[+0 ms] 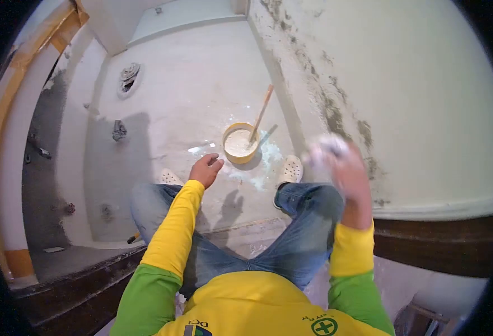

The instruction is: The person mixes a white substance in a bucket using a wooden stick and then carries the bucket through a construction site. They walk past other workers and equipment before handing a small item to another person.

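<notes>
The stick (262, 110) stood slanted in the bucket (224, 144) between the feet, its long axis running forward and rightward to the free end. The left hand (206, 170), loosely curled and empty, hung nearby; blur hid the right hand's (344, 165) grip.

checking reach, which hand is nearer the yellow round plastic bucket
Left: left hand is close to the bucket, near left; right hand is farther off, to its right.

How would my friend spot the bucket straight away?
Find the pale floor, then the two holey shoes. Just beyond and between them stands a round yellow bucket of creamy stuff. It's the only thing with a long stick poking out.
</notes>
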The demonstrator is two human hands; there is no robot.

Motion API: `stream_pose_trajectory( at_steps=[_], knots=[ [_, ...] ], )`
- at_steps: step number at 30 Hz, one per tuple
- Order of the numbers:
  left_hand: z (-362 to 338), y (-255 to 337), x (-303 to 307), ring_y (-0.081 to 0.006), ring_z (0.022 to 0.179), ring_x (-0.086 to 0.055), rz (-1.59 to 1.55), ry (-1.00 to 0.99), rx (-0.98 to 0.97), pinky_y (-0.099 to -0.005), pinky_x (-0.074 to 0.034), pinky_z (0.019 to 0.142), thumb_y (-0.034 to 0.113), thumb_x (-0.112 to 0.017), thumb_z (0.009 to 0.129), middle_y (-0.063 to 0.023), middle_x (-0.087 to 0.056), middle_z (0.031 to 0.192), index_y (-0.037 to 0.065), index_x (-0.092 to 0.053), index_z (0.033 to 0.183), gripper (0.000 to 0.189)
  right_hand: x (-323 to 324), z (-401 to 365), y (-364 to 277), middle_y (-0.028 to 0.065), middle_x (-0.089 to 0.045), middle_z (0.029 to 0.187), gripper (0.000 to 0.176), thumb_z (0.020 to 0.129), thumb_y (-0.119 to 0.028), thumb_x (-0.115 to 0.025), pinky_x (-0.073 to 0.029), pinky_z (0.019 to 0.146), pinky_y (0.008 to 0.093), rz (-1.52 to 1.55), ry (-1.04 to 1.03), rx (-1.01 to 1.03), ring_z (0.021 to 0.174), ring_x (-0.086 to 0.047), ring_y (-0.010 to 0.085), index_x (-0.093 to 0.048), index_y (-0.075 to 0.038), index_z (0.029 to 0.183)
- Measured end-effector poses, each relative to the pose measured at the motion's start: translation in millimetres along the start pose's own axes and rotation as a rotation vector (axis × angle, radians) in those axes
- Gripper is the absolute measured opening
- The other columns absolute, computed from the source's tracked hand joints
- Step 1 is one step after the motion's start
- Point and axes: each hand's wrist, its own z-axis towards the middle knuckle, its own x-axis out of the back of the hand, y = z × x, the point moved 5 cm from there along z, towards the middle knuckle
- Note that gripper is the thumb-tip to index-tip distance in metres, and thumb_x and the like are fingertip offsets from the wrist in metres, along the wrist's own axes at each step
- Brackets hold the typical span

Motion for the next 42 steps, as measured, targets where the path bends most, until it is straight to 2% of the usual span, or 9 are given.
stream_pose_trajectory(
  at_steps=[7, 18, 21, 24, 25, 28, 30, 38, 42],
  knots=[
    [103, 31, -43, -0.0272, 0.103, -0.060, 0.045, 0.079, -0.094, -0.0336, -0.046, 0.091, 0.038, -0.066, 0.081, -0.0191, -0.063, 0.110, -0.002, -0.056, 0.118, 0.056, -19, 150, 129, 0.0058, -0.067, 0.074, 0.022, 0.086, -0.020, -0.061, -0.048, 0.062, 0.0253, 0.168, 0.323, -0.170, 0.066, -0.060, 0.0102, -0.067, 0.000, 0.092],
    [317, 95, -196, -0.0320, 0.106, -0.059, 0.002, -0.162, 0.014, -0.0358, -0.045, 0.090, 0.046, -0.076, 0.065, -0.0223, -0.059, 0.114, -0.003, -0.048, 0.125, 0.082, 41, 156, 131, 0.0071, -0.064, 0.066, 0.025, 0.083, -0.022, -0.061, -0.047, 0.054, 0.0264, 0.319, 0.666, -0.119, 0.055, -0.057, 0.0110, -0.064, 0.003, 0.082],
    [283, 115, -200, -0.0267, 0.087, -0.065, 0.394, -0.546, 0.064, -0.0351, -0.048, 0.080, 0.041, -0.067, 0.076, -0.0170, -0.065, 0.103, 0.001, -0.056, 0.117, 0.058, 51, 156, 130, 0.0063, -0.063, 0.074, 0.027, 0.087, -0.023, -0.060, -0.046, 0.062, 0.0236, 0.322, 0.595, -0.173, 0.062, -0.056, 0.0100, -0.064, 0.002, 0.095],
    [243, 88, -144, -0.0233, 0.079, -0.066, 0.450, -0.530, -0.563, -0.0339, -0.050, 0.077, 0.029, -0.050, 0.088, -0.0135, -0.066, 0.098, 0.003, -0.066, 0.102, 0.034, 52, 156, 128, 0.0070, -0.063, 0.076, 0.028, 0.087, -0.024, -0.060, -0.046, 0.061, 0.0238, 0.422, 0.631, -0.183, 0.062, -0.056, 0.0105, -0.064, 0.002, 0.097],
    [224, 84, -107, -0.0243, 0.093, -0.063, 0.344, -0.452, -0.081, -0.0350, -0.050, 0.080, 0.022, -0.062, 0.083, -0.0098, -0.063, 0.107, 0.004, -0.063, 0.106, 0.029, 51, 156, 128, 0.0070, -0.063, 0.076, 0.028, 0.087, -0.024, -0.060, -0.046, 0.061, 0.0238, 0.438, 0.639, -0.183, 0.062, -0.056, 0.0105, -0.064, 0.002, 0.097],
    [198, 52, -42, -0.0215, 0.094, -0.063, 0.181, -0.356, 0.010, -0.0335, -0.050, 0.082, 0.017, -0.063, 0.084, -0.0089, -0.063, 0.107, 0.004, -0.060, 0.114, 0.033, 45, 155, 129, 0.0073, -0.063, 0.077, 0.028, 0.087, -0.023, -0.060, -0.046, 0.062, 0.0236, 0.552, 0.606, -0.201, 0.063, -0.056, 0.0105, -0.063, 0.002, 0.099],
    [195, 38, -11, -0.0201, 0.091, -0.063, -0.422, 0.251, 0.121, -0.0339, -0.050, 0.082, 0.017, -0.062, 0.086, -0.0103, -0.065, 0.097, 0.002, -0.057, 0.118, 0.036, 42, 154, 127, 0.0073, -0.062, 0.076, 0.028, 0.087, -0.023, -0.061, -0.046, 0.062, 0.0235, 0.569, 0.580, -0.174, 0.063, -0.055, 0.0104, -0.063, 0.002, 0.100],
    [155, 71, -118, -0.0124, 0.077, -0.061, -0.576, 0.321, -0.156, -0.0263, -0.049, 0.065, 0.017, -0.058, 0.091, -0.0068, -0.063, 0.086, 0.004, -0.059, 0.117, 0.029, 39, 141, 128, 0.0071, -0.063, 0.076, 0.028, 0.086, -0.022, -0.061, -0.046, 0.061, 0.0232, 0.539, 0.605, -0.191, 0.063, -0.055, 0.0101, -0.063, 0.002, 0.100],
    [146, 65, -97, -0.0161, 0.079, -0.061, -0.157, -0.119, -0.055, -0.0314, -0.050, 0.069, 0.027, -0.059, 0.090, -0.0077, -0.063, 0.088, 0.005, -0.057, 0.119, 0.037, 45, 147, 132, 0.0071, -0.063, 0.076, 0.028, 0.086, -0.022, -0.061, -0.046, 0.060, 0.0229, 0.630, 0.613, -0.147, 0.062, -0.055, 0.0102, -0.063, 0.002, 0.099]
  ],
)
